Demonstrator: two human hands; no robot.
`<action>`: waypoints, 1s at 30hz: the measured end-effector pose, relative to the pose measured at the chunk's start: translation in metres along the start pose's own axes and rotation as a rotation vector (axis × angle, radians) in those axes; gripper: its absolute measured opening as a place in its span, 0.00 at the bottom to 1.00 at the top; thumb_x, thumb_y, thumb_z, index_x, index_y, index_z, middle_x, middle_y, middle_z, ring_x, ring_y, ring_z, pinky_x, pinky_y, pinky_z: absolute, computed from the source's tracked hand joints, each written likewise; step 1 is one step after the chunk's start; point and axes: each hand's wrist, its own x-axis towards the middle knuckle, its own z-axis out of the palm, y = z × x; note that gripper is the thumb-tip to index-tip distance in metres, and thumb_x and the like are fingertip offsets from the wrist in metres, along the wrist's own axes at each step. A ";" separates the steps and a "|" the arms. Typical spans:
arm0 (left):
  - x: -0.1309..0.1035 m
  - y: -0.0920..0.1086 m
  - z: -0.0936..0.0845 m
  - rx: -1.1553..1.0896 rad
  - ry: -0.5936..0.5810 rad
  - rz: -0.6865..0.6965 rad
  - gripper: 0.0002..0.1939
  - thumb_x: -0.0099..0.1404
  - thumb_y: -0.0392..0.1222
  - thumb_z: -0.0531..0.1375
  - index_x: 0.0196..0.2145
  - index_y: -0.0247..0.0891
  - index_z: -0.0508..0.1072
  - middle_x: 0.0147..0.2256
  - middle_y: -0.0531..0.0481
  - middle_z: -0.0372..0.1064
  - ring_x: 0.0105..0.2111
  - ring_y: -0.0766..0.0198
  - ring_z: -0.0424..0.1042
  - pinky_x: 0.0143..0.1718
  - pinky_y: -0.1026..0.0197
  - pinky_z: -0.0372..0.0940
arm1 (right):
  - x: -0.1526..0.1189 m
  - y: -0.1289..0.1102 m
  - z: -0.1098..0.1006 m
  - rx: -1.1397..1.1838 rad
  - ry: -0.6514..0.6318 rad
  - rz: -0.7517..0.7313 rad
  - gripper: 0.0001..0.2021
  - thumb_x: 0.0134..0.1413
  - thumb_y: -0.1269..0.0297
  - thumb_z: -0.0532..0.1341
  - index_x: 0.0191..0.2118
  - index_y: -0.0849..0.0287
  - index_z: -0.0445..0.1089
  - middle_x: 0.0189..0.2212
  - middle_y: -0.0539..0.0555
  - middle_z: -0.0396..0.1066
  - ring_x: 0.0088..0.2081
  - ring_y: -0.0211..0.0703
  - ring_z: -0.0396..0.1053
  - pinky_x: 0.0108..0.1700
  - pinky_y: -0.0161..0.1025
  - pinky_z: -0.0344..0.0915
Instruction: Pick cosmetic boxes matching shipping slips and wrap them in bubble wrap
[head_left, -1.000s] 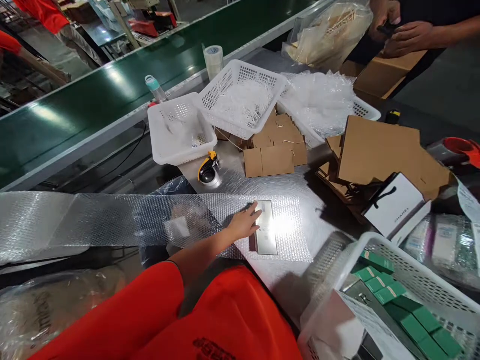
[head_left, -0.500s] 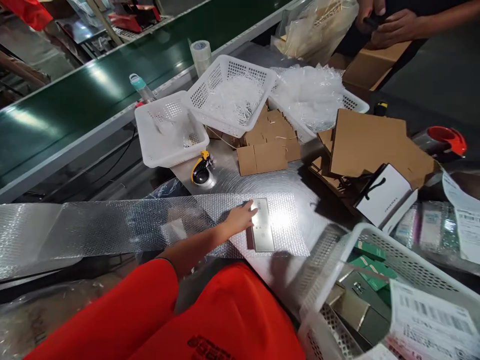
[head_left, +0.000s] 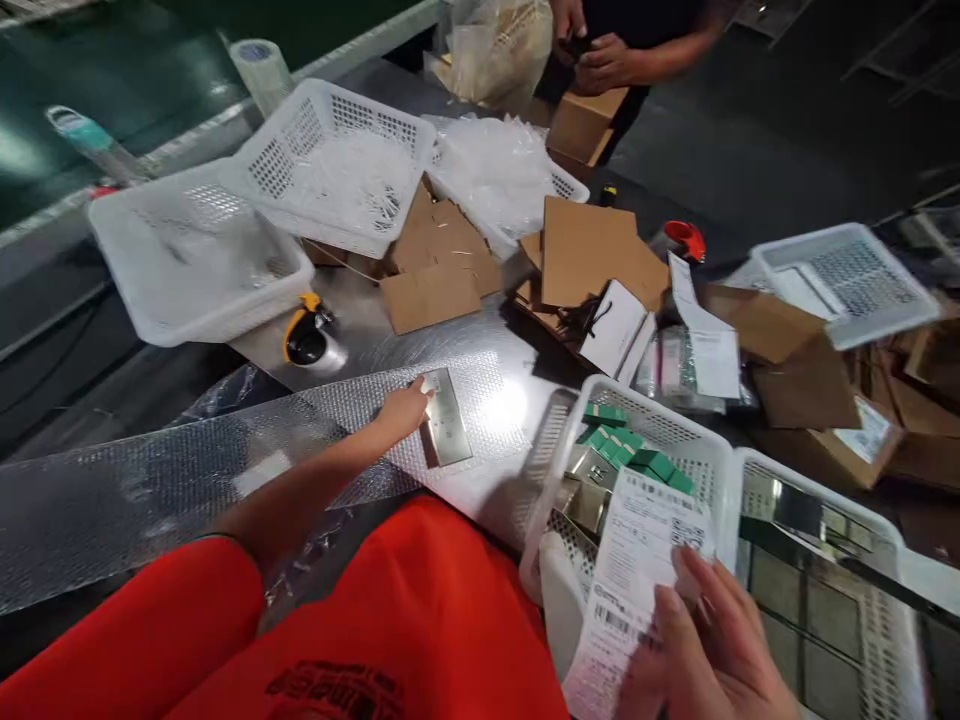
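Our left hand point(head_left: 405, 408) touches the silvery box point(head_left: 451, 428) beside it on bubble wrap point(head_left: 322, 410), grip unclear; our right hand point(head_left: 712, 650) pinches a printed slip point(head_left: 637, 560). We're probably checking it, which calls for steadiness.

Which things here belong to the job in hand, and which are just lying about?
Apparently in use:
silver box, touched by left hand
bubble wrap under it
printed slip in right hand

Untouched, probably just lying about:
teal-capped bottle
white bag
flat cardboard

Dark floor point(head_left: 757, 120), upper right; green conveyor belt point(head_left: 157, 60), upper left, pale glare point(head_left: 15, 155) on it; metal tabletop point(head_left: 360, 345).
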 end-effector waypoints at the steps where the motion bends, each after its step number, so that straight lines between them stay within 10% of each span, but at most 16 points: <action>1: 0.001 0.001 -0.001 -0.003 0.000 0.001 0.23 0.61 0.35 0.61 0.55 0.37 0.70 0.63 0.33 0.55 0.48 0.43 0.73 0.49 0.46 0.65 | -0.002 -0.004 0.000 0.010 0.025 0.026 0.18 0.51 0.57 0.66 0.49 0.55 0.74 0.56 0.55 0.65 0.57 0.55 0.63 0.47 0.44 0.65; 6: -0.002 0.013 -0.019 -0.054 0.042 -0.006 0.18 0.58 0.34 0.63 0.48 0.36 0.75 0.62 0.35 0.57 0.52 0.41 0.68 0.53 0.45 0.62 | -0.012 -0.019 -0.001 0.086 0.128 -0.011 0.18 0.50 0.58 0.67 0.47 0.56 0.75 0.55 0.56 0.66 0.55 0.56 0.64 0.44 0.44 0.65; 11: -0.040 0.082 -0.040 -0.240 0.097 0.185 0.15 0.63 0.39 0.59 0.48 0.40 0.74 0.60 0.43 0.62 0.58 0.54 0.63 0.58 0.55 0.58 | -0.011 -0.018 -0.009 0.139 0.145 -0.091 0.18 0.50 0.60 0.68 0.47 0.57 0.75 0.53 0.57 0.67 0.46 0.49 0.69 0.38 0.41 0.66; 14: -0.079 0.141 -0.042 -0.943 -0.193 0.432 0.13 0.63 0.42 0.59 0.43 0.36 0.75 0.47 0.44 0.73 0.48 0.59 0.71 0.48 0.60 0.64 | -0.008 -0.017 -0.013 0.135 0.151 -0.174 0.18 0.51 0.62 0.67 0.49 0.55 0.74 0.54 0.57 0.67 0.45 0.48 0.69 0.37 0.39 0.67; 19: -0.125 0.207 -0.039 -1.620 -0.514 0.349 0.16 0.50 0.46 0.68 0.32 0.34 0.73 0.32 0.50 0.72 0.34 0.64 0.70 0.40 0.61 0.64 | -0.005 -0.017 -0.019 0.102 0.123 -0.275 0.17 0.53 0.64 0.65 0.50 0.53 0.73 0.53 0.57 0.66 0.50 0.51 0.67 0.40 0.41 0.68; 30: -0.137 0.230 -0.049 -1.719 -0.378 0.231 0.15 0.46 0.43 0.68 0.21 0.36 0.65 0.23 0.56 0.62 0.25 0.70 0.61 0.29 0.65 0.56 | 0.004 -0.010 -0.024 0.114 0.080 -0.332 0.20 0.54 0.65 0.65 0.53 0.54 0.71 0.56 0.59 0.63 0.54 0.54 0.65 0.39 0.39 0.69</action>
